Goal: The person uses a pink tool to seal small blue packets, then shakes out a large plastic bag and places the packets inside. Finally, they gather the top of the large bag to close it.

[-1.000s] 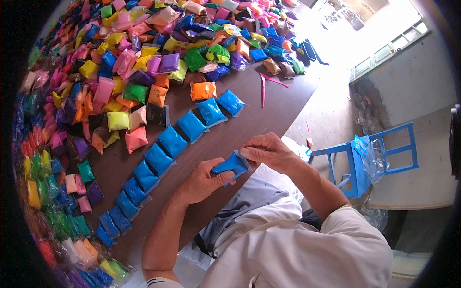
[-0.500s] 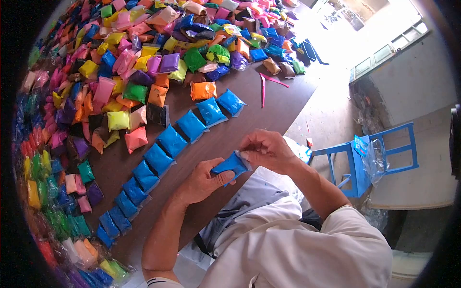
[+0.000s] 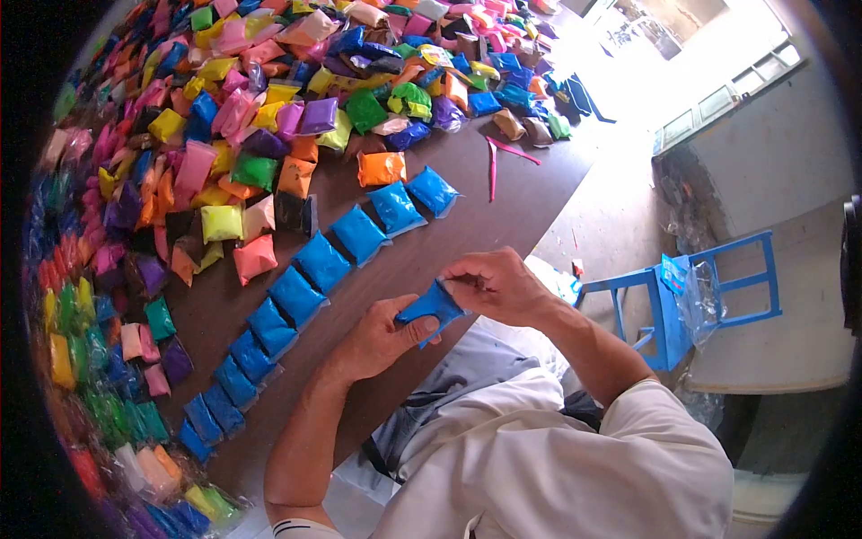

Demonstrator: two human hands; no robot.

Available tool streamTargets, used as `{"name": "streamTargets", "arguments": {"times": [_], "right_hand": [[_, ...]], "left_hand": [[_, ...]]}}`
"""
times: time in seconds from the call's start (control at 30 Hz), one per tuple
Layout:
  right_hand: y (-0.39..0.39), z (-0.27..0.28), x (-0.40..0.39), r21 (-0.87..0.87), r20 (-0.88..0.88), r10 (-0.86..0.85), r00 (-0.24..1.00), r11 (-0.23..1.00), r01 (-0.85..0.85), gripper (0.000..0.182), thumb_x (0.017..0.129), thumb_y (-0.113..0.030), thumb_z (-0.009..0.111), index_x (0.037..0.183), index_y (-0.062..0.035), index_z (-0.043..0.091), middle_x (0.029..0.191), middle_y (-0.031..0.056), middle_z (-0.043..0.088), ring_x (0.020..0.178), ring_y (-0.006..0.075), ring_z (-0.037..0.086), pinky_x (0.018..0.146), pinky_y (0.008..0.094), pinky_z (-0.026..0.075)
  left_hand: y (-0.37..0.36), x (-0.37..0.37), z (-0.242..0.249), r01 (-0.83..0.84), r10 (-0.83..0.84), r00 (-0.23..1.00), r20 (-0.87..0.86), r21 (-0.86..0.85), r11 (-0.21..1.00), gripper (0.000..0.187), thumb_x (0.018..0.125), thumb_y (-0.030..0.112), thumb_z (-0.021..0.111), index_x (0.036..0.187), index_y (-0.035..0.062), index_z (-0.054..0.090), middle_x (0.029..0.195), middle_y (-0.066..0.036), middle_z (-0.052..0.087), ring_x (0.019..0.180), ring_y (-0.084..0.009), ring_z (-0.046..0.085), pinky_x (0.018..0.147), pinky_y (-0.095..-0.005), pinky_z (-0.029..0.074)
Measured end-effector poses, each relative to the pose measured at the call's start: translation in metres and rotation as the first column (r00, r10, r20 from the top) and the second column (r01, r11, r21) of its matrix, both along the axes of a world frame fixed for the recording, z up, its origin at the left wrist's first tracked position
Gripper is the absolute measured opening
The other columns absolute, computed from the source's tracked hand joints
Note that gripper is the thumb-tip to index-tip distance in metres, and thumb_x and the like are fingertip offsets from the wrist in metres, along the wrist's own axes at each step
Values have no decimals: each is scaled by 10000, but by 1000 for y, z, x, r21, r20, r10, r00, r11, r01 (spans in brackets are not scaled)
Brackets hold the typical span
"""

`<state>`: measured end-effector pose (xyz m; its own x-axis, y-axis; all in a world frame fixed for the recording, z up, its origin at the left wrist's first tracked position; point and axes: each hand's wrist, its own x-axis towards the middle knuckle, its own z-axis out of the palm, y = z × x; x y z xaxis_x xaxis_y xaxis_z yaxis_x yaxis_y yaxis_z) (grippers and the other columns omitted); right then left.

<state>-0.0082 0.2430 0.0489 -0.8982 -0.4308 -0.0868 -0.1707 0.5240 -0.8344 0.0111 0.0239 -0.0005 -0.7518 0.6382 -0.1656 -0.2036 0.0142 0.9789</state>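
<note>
Between thumb and fingers, my left hand (image 3: 382, 339) grips a blue packet (image 3: 428, 307) over the table's front edge. The fingers of my right hand (image 3: 494, 284) are pinched at the packet's upper right end, by its clear edge. On the brown table, a slanting row of several blue packets (image 3: 297, 296) lies just beyond my hands. An orange packet (image 3: 382, 169) rests behind the row's far end.
A large heap of coloured packets (image 3: 314, 119) covers the table's back and left. Pink sticks (image 3: 492, 171) lie near the right edge of the table (image 3: 530, 193). On the floor at right is a blue stool (image 3: 665, 314) with clear plastic on it.
My right hand has shifted slightly down and to the left at the packet's end, its fingers now more closed. My left hand has barely moved.
</note>
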Motion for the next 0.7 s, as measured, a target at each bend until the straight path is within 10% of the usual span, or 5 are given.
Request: {"name": "streamTargets", "arguments": {"times": [0.53,0.7], "right_hand": [[46,-18,2,198,-353,-199,914,939,280,85,867,-20,538,906,-13,614,726,68,572,642,121,557,588,259,463],[28,-5,16,-144,109,-53,993,987,68,186,908,-162,598,1006,-8,631,827,64,618,756,116,568,695,282,479]], "left_hand": [[1,0,3,10,-10,1000,-16,-10,1000,348,904,369,622,902,21,618,796,-31,633,773,-79,558,690,-256,450],[0,1,1,17,-18,999,-29,-14,1000,341,904,365,624,910,24,616,798,-18,629,763,-73,543,678,-254,442]]}}
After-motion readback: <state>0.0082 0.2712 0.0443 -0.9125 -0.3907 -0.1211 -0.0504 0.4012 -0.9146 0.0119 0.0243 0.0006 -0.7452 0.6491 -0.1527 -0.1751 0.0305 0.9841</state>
